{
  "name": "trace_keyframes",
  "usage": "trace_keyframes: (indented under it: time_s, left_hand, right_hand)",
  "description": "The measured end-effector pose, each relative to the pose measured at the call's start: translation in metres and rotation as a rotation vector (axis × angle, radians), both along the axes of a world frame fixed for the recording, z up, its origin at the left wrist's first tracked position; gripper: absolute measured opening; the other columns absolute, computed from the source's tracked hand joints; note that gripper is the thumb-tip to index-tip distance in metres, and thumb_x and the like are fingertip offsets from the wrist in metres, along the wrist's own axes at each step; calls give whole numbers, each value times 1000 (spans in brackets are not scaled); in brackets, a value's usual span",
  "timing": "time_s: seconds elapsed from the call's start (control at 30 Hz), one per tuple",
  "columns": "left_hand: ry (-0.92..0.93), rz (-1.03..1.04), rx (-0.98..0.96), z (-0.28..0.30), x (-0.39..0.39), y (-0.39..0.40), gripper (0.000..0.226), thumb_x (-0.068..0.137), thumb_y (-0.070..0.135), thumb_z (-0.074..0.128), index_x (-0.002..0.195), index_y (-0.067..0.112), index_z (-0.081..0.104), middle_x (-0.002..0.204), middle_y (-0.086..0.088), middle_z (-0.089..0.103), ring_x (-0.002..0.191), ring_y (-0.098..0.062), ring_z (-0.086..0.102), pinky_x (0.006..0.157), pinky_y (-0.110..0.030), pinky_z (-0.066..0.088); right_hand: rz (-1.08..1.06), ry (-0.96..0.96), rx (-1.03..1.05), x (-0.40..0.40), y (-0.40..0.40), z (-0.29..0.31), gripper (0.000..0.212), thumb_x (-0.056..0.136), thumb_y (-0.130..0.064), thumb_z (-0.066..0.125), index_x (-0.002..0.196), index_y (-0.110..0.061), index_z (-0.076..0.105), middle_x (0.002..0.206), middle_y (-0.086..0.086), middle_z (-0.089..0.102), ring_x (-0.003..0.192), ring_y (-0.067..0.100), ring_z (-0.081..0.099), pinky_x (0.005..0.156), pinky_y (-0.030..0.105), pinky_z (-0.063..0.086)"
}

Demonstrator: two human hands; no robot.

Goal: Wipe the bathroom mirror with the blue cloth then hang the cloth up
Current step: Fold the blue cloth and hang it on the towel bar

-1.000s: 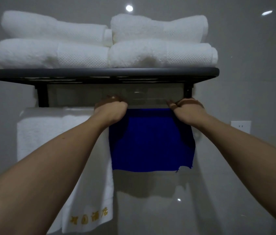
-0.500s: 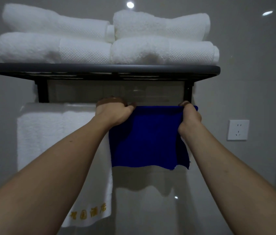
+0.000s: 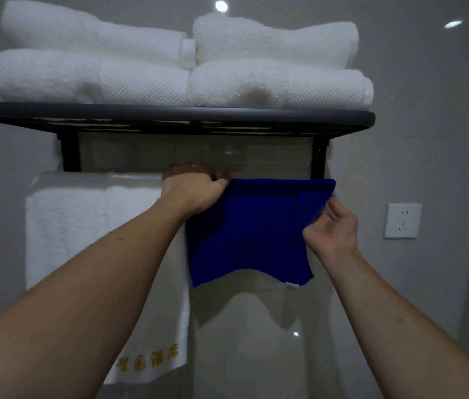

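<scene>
The blue cloth (image 3: 250,228) hangs folded over the rail beneath the black shelf (image 3: 170,115), its lower edge wavy with a small white tag at the right corner. My left hand (image 3: 191,191) grips the cloth's top left corner at the rail, fingers curled over it. My right hand (image 3: 332,228) sits lower, at the cloth's right edge, and pinches that edge, which is drawn inward toward the thumb. The mirror is not in view.
Several folded white towels (image 3: 279,84) are stacked on the shelf. A white towel with gold lettering (image 3: 89,226) hangs on the same rail, touching the blue cloth's left side. A white wall socket (image 3: 403,221) is at the right on the grey tiled wall.
My right hand has come down from the rail's top right corner to the cloth's right edge. The cloth now hangs lower and wider on the right. My left hand stayed at the rail.
</scene>
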State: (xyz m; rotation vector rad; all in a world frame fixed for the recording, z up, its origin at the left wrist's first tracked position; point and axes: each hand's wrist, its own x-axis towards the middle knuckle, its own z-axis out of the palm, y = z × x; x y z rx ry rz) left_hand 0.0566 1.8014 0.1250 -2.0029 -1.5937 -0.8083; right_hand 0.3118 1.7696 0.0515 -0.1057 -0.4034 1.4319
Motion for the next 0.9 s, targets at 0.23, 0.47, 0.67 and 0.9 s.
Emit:
trace_keyframes:
  time_s: [0.23,0.47,0.67,0.9]
  left_hand:
    - [-447,-205,400,-56,14,-12,31,97,45,56,104,19,73,98,-4,68,99,-23,58,101,-40,39]
    - [-1169,-292,100,-133,37,-39,32,103,33,51,80,15,64,78,0,65,76,-18,62,65,-32,46]
    - [-1860,-351,-493,-115,25,0,27,100,24,42,107,8,62,79,-10,57,58,-23,50,49,-28,42]
    - [-1681,-785,-609,-81,19,3,32,84,-9,50,104,9,66,90,-6,75,83,-22,68,65,-31,57]
  right_hand:
    - [-36,-138,-38,-4,-11,-6,9,99,-6,60,99,-8,69,90,8,73,79,21,69,86,36,56]
    - [-22,-59,-63,-9,-15,-18,17,97,-15,70,114,-14,70,90,4,75,73,20,73,71,39,63]
    - [10,-124,-97,-6,-6,-29,27,98,-11,63,122,-23,68,98,1,74,82,21,71,72,40,61]
    - [20,-156,-108,-3,-5,-27,16,99,-4,55,96,-13,67,84,4,71,66,19,67,60,33,57]
